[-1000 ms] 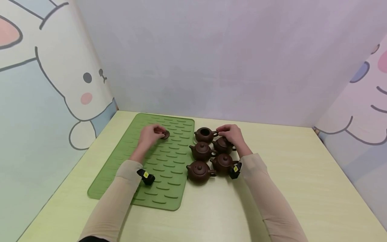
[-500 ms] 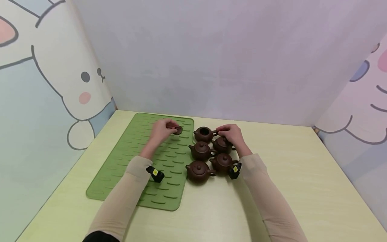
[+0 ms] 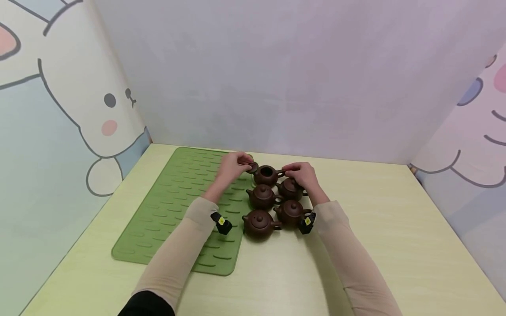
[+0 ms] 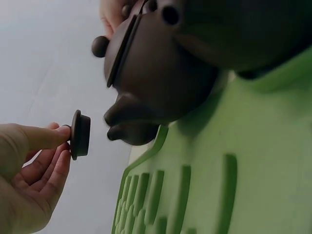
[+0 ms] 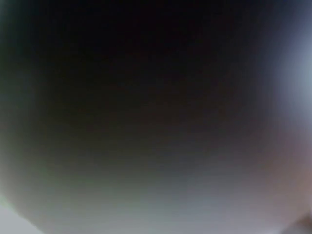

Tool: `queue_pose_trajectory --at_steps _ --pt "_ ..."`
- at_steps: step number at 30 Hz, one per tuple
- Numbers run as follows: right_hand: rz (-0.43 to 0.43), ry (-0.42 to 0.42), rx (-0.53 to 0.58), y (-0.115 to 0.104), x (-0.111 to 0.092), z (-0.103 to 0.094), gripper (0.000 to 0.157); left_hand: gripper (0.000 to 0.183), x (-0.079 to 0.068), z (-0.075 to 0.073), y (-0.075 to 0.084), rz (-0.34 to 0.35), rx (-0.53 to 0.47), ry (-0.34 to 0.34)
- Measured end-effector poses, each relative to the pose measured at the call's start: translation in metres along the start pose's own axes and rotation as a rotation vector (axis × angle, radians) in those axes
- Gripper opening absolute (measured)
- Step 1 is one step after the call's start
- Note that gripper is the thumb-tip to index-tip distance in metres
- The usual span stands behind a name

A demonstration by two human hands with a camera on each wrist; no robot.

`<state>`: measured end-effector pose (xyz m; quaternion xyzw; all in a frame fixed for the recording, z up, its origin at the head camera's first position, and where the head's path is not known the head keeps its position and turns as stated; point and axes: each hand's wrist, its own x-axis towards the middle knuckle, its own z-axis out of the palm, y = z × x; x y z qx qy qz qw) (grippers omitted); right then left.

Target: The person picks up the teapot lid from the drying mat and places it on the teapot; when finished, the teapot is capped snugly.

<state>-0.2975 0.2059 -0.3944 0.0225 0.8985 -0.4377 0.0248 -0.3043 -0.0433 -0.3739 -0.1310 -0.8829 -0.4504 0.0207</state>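
Observation:
My left hand (image 3: 234, 166) pinches a small dark brown teapot lid (image 4: 81, 135) by its knob, the lid tipped on edge in the left wrist view. In the head view that lid is beside the spout of the lidless teapot (image 3: 261, 177), whose round opening faces up. The fingers of my right hand (image 3: 302, 173) grip this teapot's handle (image 3: 281, 173) from the right. Several lidded brown teapots stand in front, among them one at centre left (image 3: 262, 198) and one nearest me (image 3: 258, 224). The right wrist view is dark and blurred by something close to the lens.
A green ridged mat (image 3: 174, 210) lies on the left of the pale wooden table (image 3: 375, 228). The teapots stand close together along its right edge. A grey back wall (image 3: 276, 87) rises behind the table, with printed side panels left and right.
My left hand has carried the lid rightward across the mat, up to the lidless teapot. The right hand keeps its grip on the handle, and the teapots have not moved.

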Motion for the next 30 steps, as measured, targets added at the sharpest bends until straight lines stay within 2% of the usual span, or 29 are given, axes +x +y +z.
queue_pose_trajectory --at_steps 7,20,25,30 --pt "-0.007 -0.002 0.007 -0.001 -0.002 0.001 0.024 0.016 0.002 0.014 0.005 0.008 -0.028 -0.006" --pt "-0.022 -0.008 -0.002 -0.002 0.002 0.009 0.025 0.014 0.004 0.036 0.002 0.064 -0.03 0.042" --pt "-0.027 -0.01 -0.003 -0.002 0.0 0.012 0.025 0.016 0.004 0.043 -0.003 0.063 0.011 0.019" --pt "-0.036 -0.007 -0.013 -0.001 0.0 0.012 0.025 0.02 0.005 0.044 -0.003 0.067 0.012 -0.03"
